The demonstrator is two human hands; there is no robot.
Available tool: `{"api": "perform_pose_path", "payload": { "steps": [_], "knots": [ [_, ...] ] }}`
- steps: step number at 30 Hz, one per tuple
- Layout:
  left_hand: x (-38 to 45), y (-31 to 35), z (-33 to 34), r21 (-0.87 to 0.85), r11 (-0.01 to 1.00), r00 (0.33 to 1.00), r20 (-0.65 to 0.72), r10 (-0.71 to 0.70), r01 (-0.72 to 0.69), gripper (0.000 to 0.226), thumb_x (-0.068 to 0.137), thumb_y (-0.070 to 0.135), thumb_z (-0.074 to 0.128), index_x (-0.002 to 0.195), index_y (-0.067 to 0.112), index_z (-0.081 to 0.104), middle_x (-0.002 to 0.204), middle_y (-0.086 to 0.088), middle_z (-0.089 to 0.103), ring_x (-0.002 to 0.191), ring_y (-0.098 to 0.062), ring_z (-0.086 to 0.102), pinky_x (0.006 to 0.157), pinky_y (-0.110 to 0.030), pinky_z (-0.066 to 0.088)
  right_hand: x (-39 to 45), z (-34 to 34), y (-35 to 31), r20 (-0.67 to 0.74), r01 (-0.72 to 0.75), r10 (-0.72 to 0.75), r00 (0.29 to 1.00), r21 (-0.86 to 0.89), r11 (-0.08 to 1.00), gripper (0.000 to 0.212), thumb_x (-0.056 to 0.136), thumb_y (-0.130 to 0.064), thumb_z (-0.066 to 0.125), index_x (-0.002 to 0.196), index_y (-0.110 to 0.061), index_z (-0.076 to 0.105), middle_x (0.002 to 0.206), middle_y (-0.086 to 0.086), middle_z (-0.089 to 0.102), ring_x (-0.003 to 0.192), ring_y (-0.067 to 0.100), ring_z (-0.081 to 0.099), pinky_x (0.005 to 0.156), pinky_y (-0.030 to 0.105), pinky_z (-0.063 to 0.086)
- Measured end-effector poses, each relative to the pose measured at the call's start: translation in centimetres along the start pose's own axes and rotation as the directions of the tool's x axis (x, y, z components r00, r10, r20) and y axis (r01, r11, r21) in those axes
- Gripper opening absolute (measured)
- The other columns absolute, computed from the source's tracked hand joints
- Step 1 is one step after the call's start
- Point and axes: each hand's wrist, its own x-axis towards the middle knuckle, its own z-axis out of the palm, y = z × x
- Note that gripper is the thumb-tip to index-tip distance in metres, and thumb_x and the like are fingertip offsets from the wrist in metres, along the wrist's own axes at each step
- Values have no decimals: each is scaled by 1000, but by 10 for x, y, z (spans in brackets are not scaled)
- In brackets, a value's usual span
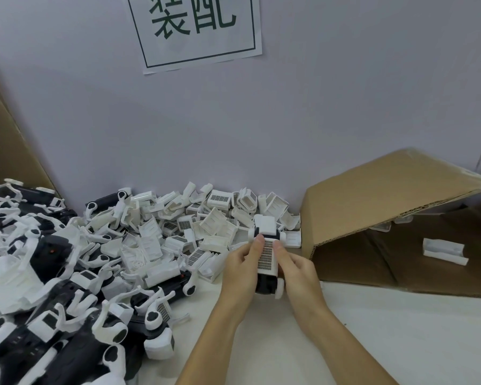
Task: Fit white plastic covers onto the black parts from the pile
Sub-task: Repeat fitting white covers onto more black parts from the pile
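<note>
White plastic covers (206,232) lie heaped against the wall, in the far middle of the pale surface (386,343), and one white cover (267,257) with a dark grid strip down its middle is between our hands, sitting on a black part (265,283). We grasp this piece from both sides above the surface, just beside the near edge of the heap. Our left hand (240,269) curls round its left flank with the thumb laid on the cover's top end; our right hand (296,269) curls round its right flank, thumb on the cover beside the grid. To our left spreads the pile of black parts (53,301) with white curved arms. On the right a cardboard box (372,195) lies on its side, open toward us, with a loose white piece (443,250) inside. A paper sign (195,29) hangs on the wall (317,107).
</note>
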Motion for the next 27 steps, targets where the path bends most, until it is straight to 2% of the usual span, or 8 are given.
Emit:
{"api": "perform_pose_path", "payload": {
  "steps": [4,9,13,16,18,22,24,27],
  "knots": [
    [-6,3,4,45,997,998,30,63,-64,33,100,32,58,75,23,80,67,1,73,62,-4,68,53,-15,47,1,0,2,-92,6,-10,996,-42,999,32,94,-37,64,76,-17,82,79,7,78,77,17,76,61,24,58],
    [-5,4,5,36,999,999,41,27,-28,35,101,35,55,84,17,79,74,-1,76,70,-9,71,58,-19,51,2,-1,3,-94,17,-21,995,-38,999,30,92,-39,66,76,-20,82,79,7,78,76,15,76,57,22,56],
    [-1,7,-2,-103,978,970,182,-160,180,28,102,26,54,93,17,80,90,-10,77,83,-20,74,68,-33,60,4,-6,3,34,-53,51,998,66,996,25,97,-28,59,98,-14,80,97,13,77,95,26,74,80,40,61],
    [0,4,-8,-73,986,961,246,-126,148,21,102,14,53,113,8,70,104,-18,73,95,-28,72,78,-40,60,6,-9,5,27,-31,31,999,8,999,25,102,-21,54,105,-14,77,99,11,77,98,26,73,91,49,58],
    [0,2,-9,-49,994,968,238,-84,99,23,102,14,54,118,8,68,108,-19,73,103,-32,71,85,-44,59,6,-8,6,20,-3,4,1000,-25,1000,25,103,-20,53,105,-14,77,97,7,78,97,22,74,91,47,58],
    [0,2,-1,-141,985,987,141,-77,97,20,101,16,56,116,11,69,106,-18,74,102,-32,71,76,-37,59,5,-4,11,-97,88,-102,990,-139,986,17,99,-24,60,108,-22,75,101,-3,77,99,9,71,87,27,58],
    [2,7,2,-256,958,989,99,-109,132,25,101,24,55,119,12,67,111,-17,73,104,-32,71,76,-34,60,4,0,15,-100,138,-172,980,-282,949,35,94,-31,67,127,-21,63,116,-13,67,111,-1,62,92,21,51],
    [1,20,1,-468,826,947,220,-235,313,48,103,44,42,115,11,75,115,-15,73,101,-24,73,71,-31,60,1,4,18,-56,195,-234,971,-390,900,53,88,-29,74,136,-26,53,124,-17,59,119,-1,54,99,25,47]
  ]
}}
